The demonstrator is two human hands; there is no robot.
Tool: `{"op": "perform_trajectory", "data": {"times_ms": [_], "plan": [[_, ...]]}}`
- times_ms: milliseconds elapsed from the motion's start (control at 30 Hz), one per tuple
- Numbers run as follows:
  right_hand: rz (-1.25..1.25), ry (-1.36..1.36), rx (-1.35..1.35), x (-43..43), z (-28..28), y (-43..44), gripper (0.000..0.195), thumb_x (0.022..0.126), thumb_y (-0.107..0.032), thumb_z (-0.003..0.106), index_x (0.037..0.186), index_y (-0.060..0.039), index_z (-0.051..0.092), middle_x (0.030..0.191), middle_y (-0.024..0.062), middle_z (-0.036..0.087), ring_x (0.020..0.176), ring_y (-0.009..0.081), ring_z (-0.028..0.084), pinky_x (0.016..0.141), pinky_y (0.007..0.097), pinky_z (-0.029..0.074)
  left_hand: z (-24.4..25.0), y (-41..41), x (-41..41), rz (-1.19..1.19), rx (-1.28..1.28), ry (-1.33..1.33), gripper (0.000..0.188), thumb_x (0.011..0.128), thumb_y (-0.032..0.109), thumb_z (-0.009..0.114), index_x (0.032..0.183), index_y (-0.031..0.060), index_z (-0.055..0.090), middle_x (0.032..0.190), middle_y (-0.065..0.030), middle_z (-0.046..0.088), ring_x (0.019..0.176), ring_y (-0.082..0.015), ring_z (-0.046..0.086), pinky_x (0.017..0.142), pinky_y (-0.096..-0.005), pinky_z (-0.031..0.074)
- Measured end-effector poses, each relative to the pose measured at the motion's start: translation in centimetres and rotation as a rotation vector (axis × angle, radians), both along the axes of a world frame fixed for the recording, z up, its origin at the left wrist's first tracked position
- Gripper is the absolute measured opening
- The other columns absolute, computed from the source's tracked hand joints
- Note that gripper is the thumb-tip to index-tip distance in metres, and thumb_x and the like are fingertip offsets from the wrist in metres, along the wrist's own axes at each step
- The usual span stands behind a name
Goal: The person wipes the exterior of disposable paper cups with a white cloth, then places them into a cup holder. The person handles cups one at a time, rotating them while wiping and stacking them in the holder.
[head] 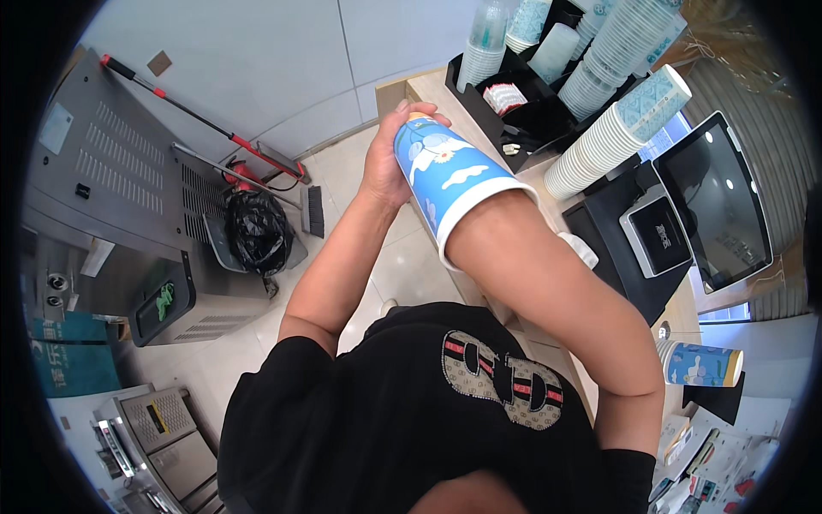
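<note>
A large blue paper cup (pixel 449 168) with white clouds and flowers is held tilted in front of me, its wide white rim towards my chest. Around its narrow far end wraps my left hand (pixel 388 151), with the thumb and fingertips showing at the base. My right forearm runs into the cup's mouth, and the right hand is hidden inside it. Beyond the cup, on the wooden counter, a long stack of paper cups (pixel 594 149) leans next to a black organizer (pixel 491 132) holding clear plastic cups (pixel 600 67). A white cloth or tissue (pixel 580 249) lies beside my right forearm.
On the right are a touch-screen terminal (pixel 713 199), a small black-and-white device (pixel 656 232) and another stack of blue cups (pixel 700 364). To the left stand a steel machine (pixel 109 148), a black-bagged bin (pixel 257 231), a broom (pixel 313 212) and a red-and-black pole (pixel 192 114).
</note>
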State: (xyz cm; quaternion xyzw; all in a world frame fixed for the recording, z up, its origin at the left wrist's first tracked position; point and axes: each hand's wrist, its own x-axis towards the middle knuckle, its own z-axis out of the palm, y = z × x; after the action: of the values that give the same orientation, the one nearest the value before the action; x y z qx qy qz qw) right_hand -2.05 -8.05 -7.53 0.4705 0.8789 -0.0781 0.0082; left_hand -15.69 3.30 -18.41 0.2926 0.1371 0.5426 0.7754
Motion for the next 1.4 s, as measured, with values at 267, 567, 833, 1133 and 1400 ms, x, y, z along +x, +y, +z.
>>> {"op": "perform_trajectory", "data": {"times_ms": [267, 567, 833, 1133, 1400], "plan": [[-0.178, 0.347, -0.241, -0.1, -5.5, 4.3, 0.032, 0.088, -0.004, 0.056, 0.119, -0.0003, 0.055, 0.113, 0.0187, 0.057, 0.101, 0.0322, 0.059, 0.09, 0.0384, 0.05, -2.2, -0.5, 1.0, 0.042, -0.052, 0.078, 0.039, 0.098, 0.042, 0.053, 0.111, 0.0054, 0.06, 0.098, -0.0152, 0.068, 0.082, -0.022, 0.069, 0.074, -0.0355, 0.06], [-0.227, 0.453, -0.29, 0.4, -7.4, 4.2, 0.031, 0.089, -0.005, 0.055, 0.12, -0.0011, 0.054, 0.115, 0.0189, 0.057, 0.104, 0.0322, 0.059, 0.092, 0.0382, 0.049, -3.7, -0.3, 1.1, 0.051, -0.009, 0.144, 0.038, 0.099, 0.041, 0.053, 0.111, 0.0056, 0.058, 0.097, -0.0132, 0.067, 0.08, -0.0197, 0.068, 0.072, -0.0338, 0.059], [-0.274, 0.484, -0.332, 0.9, -8.3, 4.1, 0.031, 0.09, -0.006, 0.054, 0.12, -0.0018, 0.052, 0.116, 0.019, 0.057, 0.105, 0.0322, 0.058, 0.093, 0.0381, 0.049, -3.5, -1.0, 1.7, 0.084, 0.019, 0.175, 0.035, 0.094, 0.036, 0.062, 0.107, 0.0034, 0.058, 0.094, -0.0131, 0.068, 0.082, -0.0182, 0.068, 0.075, -0.0318, 0.057], [-0.075, 0.331, -0.003, 2.5, -7.8, 2.9, 0.031, 0.089, -0.002, 0.053, 0.12, -0.0031, 0.053, 0.117, 0.0183, 0.058, 0.107, 0.0363, 0.057, 0.093, 0.0403, 0.048, -4.0, 0.9, 1.7, 0.135, 0.067, 0.227, 0.034, 0.098, 0.036, 0.056, 0.109, 0.0041, 0.058, 0.096, -0.0138, 0.068, 0.083, -0.0197, 0.066, 0.075, -0.0332, 0.057], [-0.24, 0.725, 0.105, 5.4, -1.6, -8.8, 0.021, 0.082, 0.005, 0.063, 0.101, -0.004, 0.063, 0.101, 0.013, 0.062, 0.096, 0.0309, 0.062, 0.085, 0.0385, 0.05, -2.6, 4.2, -7.7, 0.065, 0.001, -0.268, 0.04, 0.101, 0.043, 0.052, 0.113, 0.0063, 0.064, 0.106, -0.0111, 0.066, 0.098, -0.0295, 0.065, 0.081, -0.0398, 0.059]]}}
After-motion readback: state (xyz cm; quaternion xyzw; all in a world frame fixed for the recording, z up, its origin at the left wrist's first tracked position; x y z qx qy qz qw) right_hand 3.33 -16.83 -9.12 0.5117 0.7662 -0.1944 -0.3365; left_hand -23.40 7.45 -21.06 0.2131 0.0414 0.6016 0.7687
